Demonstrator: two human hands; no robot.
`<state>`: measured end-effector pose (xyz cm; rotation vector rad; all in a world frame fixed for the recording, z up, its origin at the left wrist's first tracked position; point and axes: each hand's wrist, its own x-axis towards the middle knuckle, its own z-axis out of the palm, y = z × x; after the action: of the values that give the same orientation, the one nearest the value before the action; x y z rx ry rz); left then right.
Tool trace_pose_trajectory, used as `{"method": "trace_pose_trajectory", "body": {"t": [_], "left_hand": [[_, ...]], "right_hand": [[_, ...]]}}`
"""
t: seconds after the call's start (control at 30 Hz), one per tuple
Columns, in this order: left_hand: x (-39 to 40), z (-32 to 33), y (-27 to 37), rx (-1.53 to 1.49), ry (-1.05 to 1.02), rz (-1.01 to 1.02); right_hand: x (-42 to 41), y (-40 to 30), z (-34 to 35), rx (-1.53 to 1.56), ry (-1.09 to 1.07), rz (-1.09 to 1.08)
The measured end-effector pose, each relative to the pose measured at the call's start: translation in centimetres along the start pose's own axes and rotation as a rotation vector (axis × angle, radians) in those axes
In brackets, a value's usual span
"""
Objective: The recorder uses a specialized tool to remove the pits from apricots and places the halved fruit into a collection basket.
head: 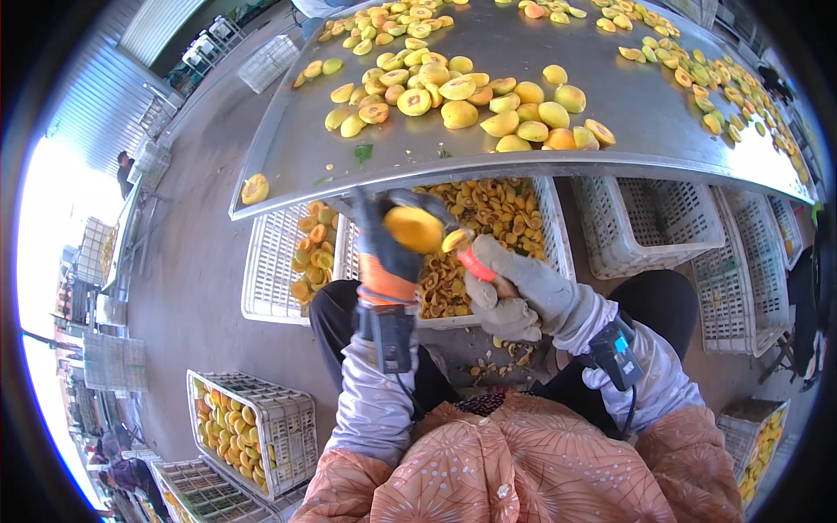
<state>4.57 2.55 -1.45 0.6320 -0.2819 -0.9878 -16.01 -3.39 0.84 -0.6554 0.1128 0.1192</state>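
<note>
My left hand (392, 242), in a dark glove with an orange cuff, grips a yellow halved fruit (413, 229) and is blurred. Close on its right, my right hand (516, 287) wears a grey glove and is closed on a tool with a red band (477, 265). A small yellow piece of fruit (456, 240) sits at the tool's tip, close to the held half. Both hands are over a white plastic crate (559, 229) of cut fruit pieces, just below the edge of the metal table (327, 189). Many peach-like halves (459, 114) lie on the table.
Left of my knees stands a crate (278, 314) holding orange halves. White crates (660, 255) stand under the table at the right. A filled crate (288, 438) is at the lower left, another (739, 451) at the lower right. Fruit scraps (500, 366) lie between my feet.
</note>
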Motion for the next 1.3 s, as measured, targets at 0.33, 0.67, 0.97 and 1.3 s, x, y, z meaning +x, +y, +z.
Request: {"method": "trace_pose_trajectory", "body": {"t": [0.33, 0.67, 0.97, 1.3], "left_hand": [[6.3, 6.0, 0.0, 1.403, -0.098, 0.499], [17.4, 8.2, -5.6, 1.713, -0.295, 0.087], [2.1, 5.9, -0.4, 0.512, -0.362, -0.368], [-3.2, 0.2, -1.6, 0.05, -0.03, 0.189]], "right_hand": [[0.3, -1.2, 0.7, -0.339, 0.878, -0.336], [-1.0, -2.6, 0.4, -0.259, 0.91, -0.453], [-0.9, -2.1, -0.6, -0.558, 0.927, -0.557], [0.6, 0.7, 0.5, -1.553, 0.789, -0.354]]}}
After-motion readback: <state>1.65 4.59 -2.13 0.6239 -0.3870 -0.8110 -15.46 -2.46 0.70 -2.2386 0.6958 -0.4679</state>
